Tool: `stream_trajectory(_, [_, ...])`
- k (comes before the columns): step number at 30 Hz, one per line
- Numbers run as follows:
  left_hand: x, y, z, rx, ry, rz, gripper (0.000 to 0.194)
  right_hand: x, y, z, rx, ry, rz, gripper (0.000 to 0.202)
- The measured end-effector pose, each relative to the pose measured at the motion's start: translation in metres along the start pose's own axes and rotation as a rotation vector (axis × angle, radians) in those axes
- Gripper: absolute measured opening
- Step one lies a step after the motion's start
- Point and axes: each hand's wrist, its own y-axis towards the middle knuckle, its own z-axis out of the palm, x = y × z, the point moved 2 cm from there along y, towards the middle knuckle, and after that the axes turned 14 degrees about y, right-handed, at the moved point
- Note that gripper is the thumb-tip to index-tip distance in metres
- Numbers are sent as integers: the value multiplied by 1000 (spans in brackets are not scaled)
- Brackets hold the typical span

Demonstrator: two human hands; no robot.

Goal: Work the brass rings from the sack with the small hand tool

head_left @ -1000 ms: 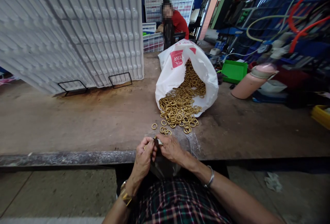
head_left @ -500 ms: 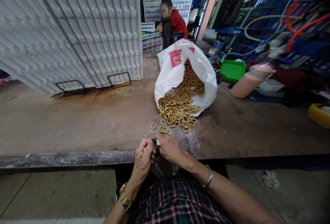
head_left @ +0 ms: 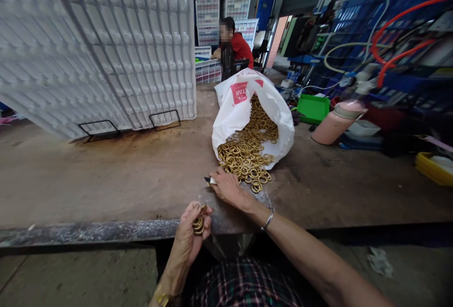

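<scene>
My left hand [head_left: 188, 227], just over the table's front edge, is closed on several gold-coloured rings [head_left: 198, 226] stacked in its curled fingers. Farther forward, my right hand [head_left: 229, 188] grips a small knife [head_left: 212, 181] with a white handle and a dark pointed blade directed left. Its fingertips are at the near edge of a heap of gold-coloured rings [head_left: 244, 156], and whether they touch a ring is hidden. The heap spills from a white plastic bag [head_left: 226, 123] with red print, lying on its side with its mouth toward me.
Tall white ribbed plastic panels [head_left: 141, 47] stand at the left of the wooden table [head_left: 123, 179]. To the right are a green tray [head_left: 313, 109], a pink bottle [head_left: 334, 125] and a yellow container [head_left: 433, 168]. A person in red [head_left: 242, 47] sits beyond.
My right hand has moved forward from my left hand to the ring heap, carrying the knife. My left hand has turned, so the rings in it now show. The view has tilted up slightly.
</scene>
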Motion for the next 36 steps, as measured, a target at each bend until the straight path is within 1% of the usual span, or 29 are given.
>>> stream_trajectory(4, [-2, 3, -7, 24, -102, -53, 32, -1, 6, 2, -31, 1, -51, 21])
stream_trajectory(7, [-2, 8, -10, 24, -203, -87, 26, -1, 6, 3, -65, -1, -66, 19])
stream_trajectory(9, [-1, 12, -12, -15, -270, -123, 24, -2, 6, 4, -87, 10, -71, 18])
stream_trajectory(11, [0, 15, -13, -64, -306, -163, 25, -5, 5, 6, -98, 30, -83, 18])
stream_trajectory(12, [1, 17, -13, -80, -309, -167, 27, -6, 4, 7, -99, 42, -90, 19])
stream_trajectory(14, [0, 19, -11, -99, -276, -121, 30, -8, 2, 9, -110, 84, -96, 18])
stream_trajectory(16, [-1, 19, -9, -128, -174, -34, 33, -8, -1, 10, -145, 179, -105, 16])
stream_trajectory(18, [-2, 20, -7, -170, -19, 41, 35, -6, -5, 11, -191, 328, -125, 13])
stream_trajectory(20, [-1, 21, -4, -197, 118, 75, 35, -2, -10, 11, -219, 485, -155, 10])
stream_trajectory(22, [0, 23, -3, -205, 198, 94, 38, 2, -14, 11, -241, 609, -183, 9])
stream_trajectory(25, [3, 26, -3, -194, 292, 123, 38, 7, -20, 11, -261, 695, -198, 8])
stream_trajectory(27, [4, 28, -3, -200, 382, 143, 37, 8, -23, 10, -247, 713, -198, 8])
stream_trajectory(30, [2, 28, -4, -253, 595, 196, 35, 8, -24, 8, -211, 752, -163, 13])
stream_trajectory(33, [-4, 26, -1, -299, 811, 341, 30, 7, -24, 5, -176, 802, -91, 18])
stream_trajectory(35, [-8, 24, 2, -310, 900, 454, 26, 7, -24, 5, -139, 831, -62, 21])
stream_trajectory(36, [-9, 23, 3, -311, 924, 490, 25, 7, -24, 5, -120, 847, -56, 22])
